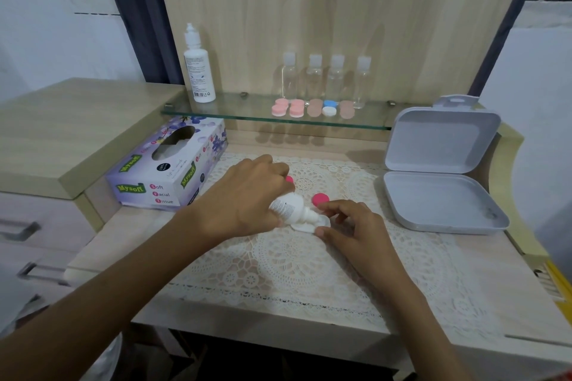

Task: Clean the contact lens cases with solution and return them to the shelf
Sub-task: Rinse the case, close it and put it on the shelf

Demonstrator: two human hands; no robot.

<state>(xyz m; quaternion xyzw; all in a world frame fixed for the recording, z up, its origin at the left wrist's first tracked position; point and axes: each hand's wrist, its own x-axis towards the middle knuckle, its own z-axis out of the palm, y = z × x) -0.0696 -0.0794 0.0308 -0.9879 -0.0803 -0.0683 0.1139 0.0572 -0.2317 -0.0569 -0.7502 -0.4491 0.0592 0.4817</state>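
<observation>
With the bottle (286, 206) clamped by the left hand (247, 198) and the case (302, 226) pinched by the right hand (349, 226), solution may be overshot onto the mat (294, 266).

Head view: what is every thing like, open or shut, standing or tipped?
White case: open, pinched by right hand.
Small bottle: tipped, nozzle at it, gripped by left hand.
Pink cap: off, lying on mat.
Grey box: open.
Shelf bottle: upright, capped.
Shelf cases: capped.
</observation>
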